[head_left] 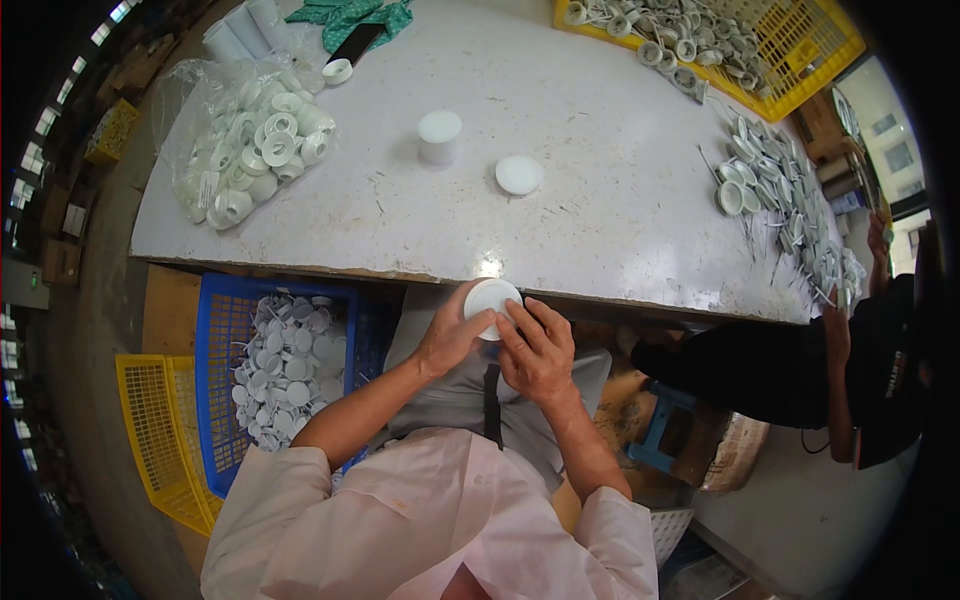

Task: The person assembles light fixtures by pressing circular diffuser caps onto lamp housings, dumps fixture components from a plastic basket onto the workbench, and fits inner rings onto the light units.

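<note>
Just in front of the table's near edge, a white round disc-faced part (492, 296) is held up between my hands. My left hand (446, 336) grips it from the left, thumb lying on its face. Fingers of my right hand (540, 352) press on its lower right rim, closed against it. The underside of the part is hidden by my hands. Beyond it on the table are a low white disc (519, 175) and a taller white cylinder-shaped stack (440, 128).
A clear bag of white rings (270, 145) sits left on the table (600, 230). Wired metal cups (765, 175) lie right, near a yellow basket (845, 42). A blue basket (212, 380) of white discs stands lower left. Another person (800, 370) is at right, near a blue stool (660, 430).
</note>
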Available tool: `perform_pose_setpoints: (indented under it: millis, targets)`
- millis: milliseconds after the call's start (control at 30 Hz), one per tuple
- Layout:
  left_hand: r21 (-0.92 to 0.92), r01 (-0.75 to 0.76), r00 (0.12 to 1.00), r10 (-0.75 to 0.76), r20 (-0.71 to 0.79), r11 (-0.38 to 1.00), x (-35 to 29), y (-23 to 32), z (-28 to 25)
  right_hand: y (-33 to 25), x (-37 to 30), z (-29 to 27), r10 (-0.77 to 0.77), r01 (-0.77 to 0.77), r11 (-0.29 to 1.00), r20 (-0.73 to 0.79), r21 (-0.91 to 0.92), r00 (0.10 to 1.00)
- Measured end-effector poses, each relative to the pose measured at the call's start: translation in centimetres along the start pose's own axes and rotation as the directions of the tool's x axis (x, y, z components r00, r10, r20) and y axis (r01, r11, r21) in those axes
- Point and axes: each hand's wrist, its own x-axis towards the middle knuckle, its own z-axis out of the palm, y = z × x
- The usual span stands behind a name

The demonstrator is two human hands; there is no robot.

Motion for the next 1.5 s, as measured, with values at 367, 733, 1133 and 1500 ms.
perform_pose_setpoints:
  millis: [367, 733, 1133, 1500]
  targets:
    - [0.072, -0.086, 0.995, 0.089, -0.043, 0.994, 0.1, -0.8, -0.1, -0.5, -0.1, 0.3, 0.006, -0.007, 0.999, 0.02, 0.036, 1.0]
    - [0.211, -0.126, 0.988, 0.142, -0.062, 0.969, -0.3, -0.8, -0.7, -0.5, -0.5, 1.4, -0.046, 0.046, 0.999, -0.013, 0.012, 0.999]
    - [0.039, -0.04, 0.888, 0.054, -0.457, 0.998, -7.2, -4.3, -13.2, 9.0, 6.2, 5.4, 0.578, -0.557, 0.793, -0.015, 0.248, 0.816]
    - [-0.065, 0.358, 0.492, -0.248, -0.834, 0.931, -17.5, -21.0, -34.1, 14.8, 12.3, 8.8, 0.812, -0.83, 0.558, 0.225, -0.027, 0.539]
